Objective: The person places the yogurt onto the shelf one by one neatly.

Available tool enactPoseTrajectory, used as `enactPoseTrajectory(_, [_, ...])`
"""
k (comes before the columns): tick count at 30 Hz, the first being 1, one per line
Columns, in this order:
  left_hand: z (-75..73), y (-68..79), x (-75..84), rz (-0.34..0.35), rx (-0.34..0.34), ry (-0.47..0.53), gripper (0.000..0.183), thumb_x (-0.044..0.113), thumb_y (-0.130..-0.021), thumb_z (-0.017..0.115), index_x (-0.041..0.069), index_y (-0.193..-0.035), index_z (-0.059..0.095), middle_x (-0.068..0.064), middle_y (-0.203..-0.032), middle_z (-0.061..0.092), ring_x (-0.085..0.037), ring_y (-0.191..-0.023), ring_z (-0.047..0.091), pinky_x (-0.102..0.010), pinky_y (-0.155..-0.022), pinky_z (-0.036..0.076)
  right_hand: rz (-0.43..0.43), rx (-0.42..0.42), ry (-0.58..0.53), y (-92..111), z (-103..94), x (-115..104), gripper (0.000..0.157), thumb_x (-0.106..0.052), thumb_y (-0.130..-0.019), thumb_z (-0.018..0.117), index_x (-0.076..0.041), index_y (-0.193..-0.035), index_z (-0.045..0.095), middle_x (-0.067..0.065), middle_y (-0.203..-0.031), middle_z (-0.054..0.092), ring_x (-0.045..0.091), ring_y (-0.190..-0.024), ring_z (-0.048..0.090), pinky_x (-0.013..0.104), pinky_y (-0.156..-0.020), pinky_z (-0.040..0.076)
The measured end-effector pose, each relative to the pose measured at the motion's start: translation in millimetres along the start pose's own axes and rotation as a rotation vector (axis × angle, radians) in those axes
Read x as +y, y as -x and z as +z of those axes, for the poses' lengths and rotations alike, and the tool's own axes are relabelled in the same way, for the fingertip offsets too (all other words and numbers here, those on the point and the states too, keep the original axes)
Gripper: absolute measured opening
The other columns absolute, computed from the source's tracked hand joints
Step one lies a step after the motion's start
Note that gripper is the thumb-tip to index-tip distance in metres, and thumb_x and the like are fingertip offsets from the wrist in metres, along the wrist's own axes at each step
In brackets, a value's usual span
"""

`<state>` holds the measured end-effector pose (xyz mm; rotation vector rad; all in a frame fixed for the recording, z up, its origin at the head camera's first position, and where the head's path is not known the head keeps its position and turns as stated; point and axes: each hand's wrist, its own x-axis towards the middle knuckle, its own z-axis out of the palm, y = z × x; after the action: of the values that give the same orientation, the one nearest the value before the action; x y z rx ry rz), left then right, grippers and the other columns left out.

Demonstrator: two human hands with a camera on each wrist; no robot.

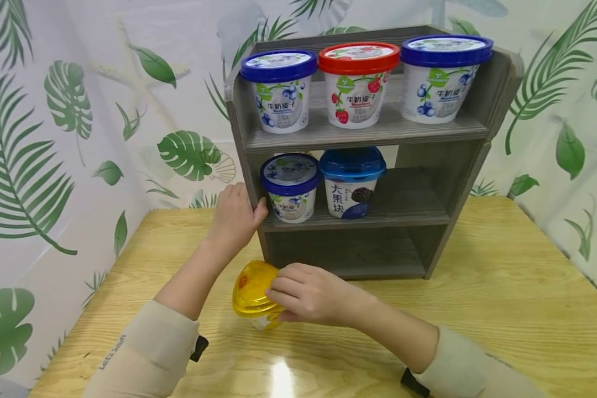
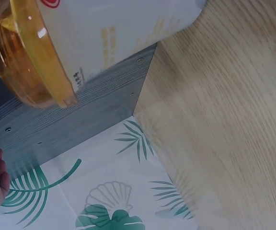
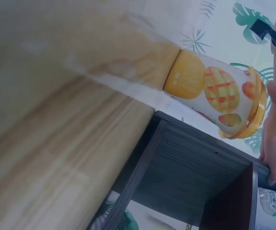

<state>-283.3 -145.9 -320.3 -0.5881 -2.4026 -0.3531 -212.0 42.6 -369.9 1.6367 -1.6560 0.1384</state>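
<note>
My right hand point(image 1: 310, 293) holds a yogurt cup point(image 1: 266, 321) by its yellow lid, low in front of the shelf's left side. In the right wrist view, this yogurt cup point(image 3: 212, 91) shows mango pictures, with its base at the table surface. My left hand point(image 1: 236, 215) grips the left side panel of the small grey wooden shelf point(image 1: 358, 221), thumb at the front edge. Beside that thumb, on the middle level, stand a yogurt cup with a dark blue lid point(image 1: 291, 190) and a taller one with a bright blue lid point(image 1: 353, 185).
The top level bears a blue-lidded blueberry cup point(image 1: 278, 94), a red-lidded strawberry cup point(image 1: 358, 88) and a larger blue-lidded cup point(image 1: 440, 83). The shelf stands on a light wooden table point(image 1: 502, 287), before a leaf-patterned wall covering point(image 1: 129, 138).
</note>
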Motion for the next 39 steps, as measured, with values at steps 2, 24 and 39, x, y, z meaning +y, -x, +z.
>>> enactPoseTrajectory(2, [-0.6, -0.4, 0.0, -0.003, -0.006, 0.011, 0.026, 0.020, -0.090, 0.051, -0.007, -0.091, 0.052, -0.017, -0.075, 0.050, -0.035, -0.074, 0.047, -0.043, -0.070, 0.039, 0.002, -0.012, 0.017, 0, 2.1, -1, 0.037, -0.034, -0.081, 0.072, -0.005, -0.102, 0.064, 0.002, -0.097, 0.064, 0.016, -0.092, 0.060, 0.027, -0.087, 0.048])
enactPoseTrajectory(24, [-1.2, -0.2, 1.7, -0.033, -0.024, 0.047, 0.027, 0.020, -0.090, 0.050, -0.006, -0.096, 0.052, -0.018, -0.080, 0.052, -0.035, -0.078, 0.047, -0.044, -0.073, 0.038, 0.036, -0.091, 0.097, -1, 11.0, -8, 0.017, -0.014, -0.081, 0.065, -0.009, -0.097, 0.064, -0.001, -0.093, 0.064, 0.013, -0.088, 0.059, 0.023, -0.083, 0.047])
enactPoseTrajectory(39, [-3.1, -1.1, 1.9, -0.055, -0.058, 0.054, 0.028, 0.021, -0.091, 0.049, -0.005, -0.099, 0.052, -0.017, -0.081, 0.052, -0.034, -0.079, 0.046, -0.043, -0.073, 0.038, 0.030, -0.021, 0.115, -3, 16.0, -7, 0.014, -0.013, -0.082, 0.067, -0.008, -0.094, 0.063, 0.000, -0.091, 0.065, 0.014, -0.084, 0.060, 0.024, -0.080, 0.049])
